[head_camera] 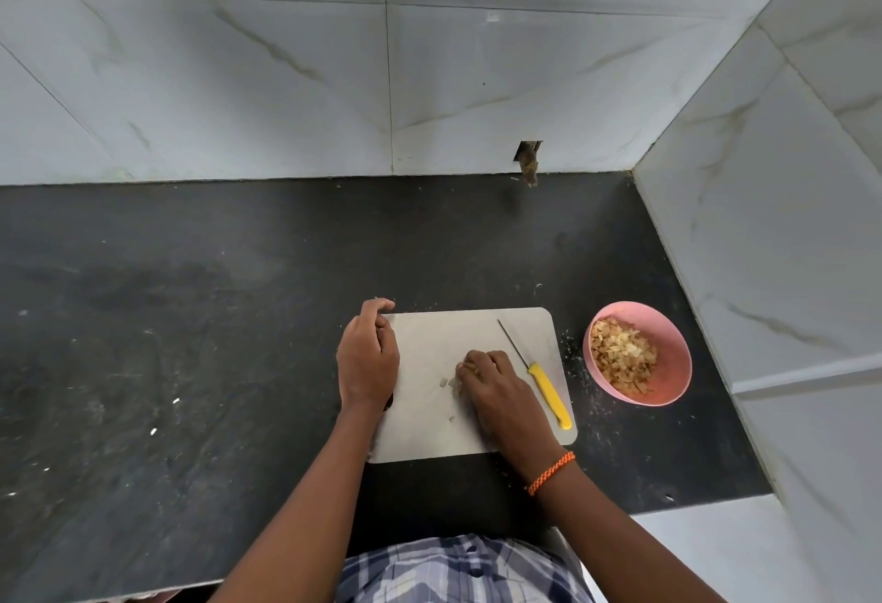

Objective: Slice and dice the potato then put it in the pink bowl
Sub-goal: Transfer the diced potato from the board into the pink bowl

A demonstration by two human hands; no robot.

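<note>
Right grip (487, 376) curls over the last light, damp, slippery potato dice (445, 382), best scooped from underneath, left grip (368, 354) clamped on the board (429, 430) edge at nine o'clock.

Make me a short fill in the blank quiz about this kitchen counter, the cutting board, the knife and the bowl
1. The knife with the ____ handle lies on the cutting board, held by neither hand.
2. Most of the diced potato is already in the ____ bowl.
3. The right hand gathers the last potato bits on the board, and the ____ hand grips the board's edge.

Missing words: yellow; pink; left
</note>
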